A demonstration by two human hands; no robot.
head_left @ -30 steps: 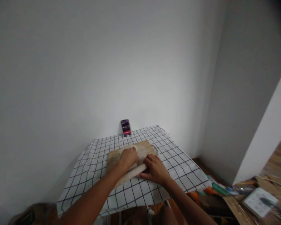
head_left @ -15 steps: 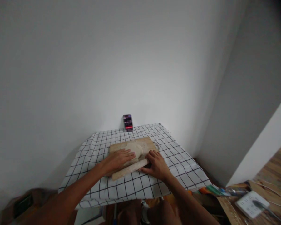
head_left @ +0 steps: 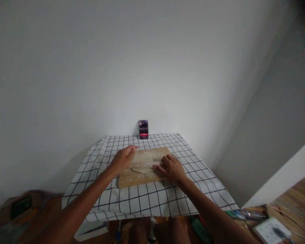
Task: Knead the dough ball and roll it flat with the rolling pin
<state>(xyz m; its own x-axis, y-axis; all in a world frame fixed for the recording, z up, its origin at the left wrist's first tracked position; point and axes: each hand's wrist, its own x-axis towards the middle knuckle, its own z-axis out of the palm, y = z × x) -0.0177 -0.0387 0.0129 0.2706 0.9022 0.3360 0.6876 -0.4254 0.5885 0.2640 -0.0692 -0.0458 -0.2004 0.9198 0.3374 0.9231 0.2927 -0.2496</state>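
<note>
A wooden rolling pin (head_left: 144,164) lies crosswise over a flat sheet of pale dough (head_left: 143,170). Under the dough is a wooden cutting board (head_left: 130,182), dusted with what looks like flour. My right hand (head_left: 171,167) has its fingers curled around the pin's right end. At the board's left side, my left hand (head_left: 125,157) is raised by the pin's left end, its fingers stretched out and the thumb apart. Whether its palm touches the pin cannot be made out.
A black-and-white checked cloth (head_left: 147,203) covers the table. Against the wall stands a pixelated dark phone-like object (head_left: 143,129). A white power strip (head_left: 271,230) and clutter lie low at the right; a cardboard box (head_left: 20,208) is at the lower left.
My right hand has brought the rolling pin from the board's near edge onto the dough. My left hand has lifted off the dough and moved back toward the pin's left end. The camera view has shifted.
</note>
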